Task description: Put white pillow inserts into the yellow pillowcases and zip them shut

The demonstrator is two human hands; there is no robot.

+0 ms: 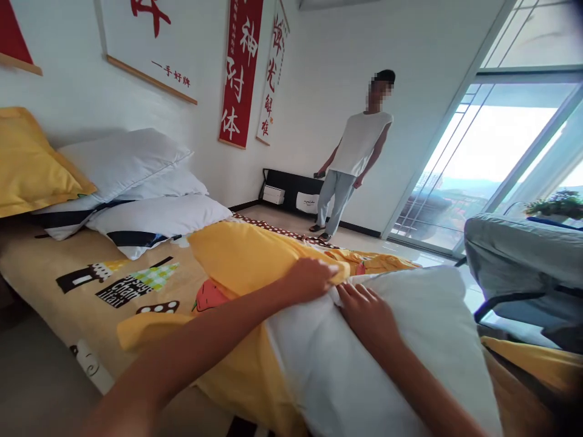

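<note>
A yellow pillowcase (241, 255) with a red fruit print lies across the bed, its opening against a plump white pillow (423, 303). My left hand (312, 280) is closed on the pillowcase's far edge. Just right of it, my right hand (368, 312) grips the white pillow near that edge, fingers bent into the fabric. The end of the pillow by the pillowcase is partly covered by my hands and arms. Between the two hands the yellow and white cloth meet.
The bed has a tan printed sheet (182, 279). White pillows (159, 212) and a yellow pillow (36, 164) are piled at the left against the wall. A person (362, 145) stands beyond the bed near a black bench (291, 188). A grey chair (514, 273) is at right.
</note>
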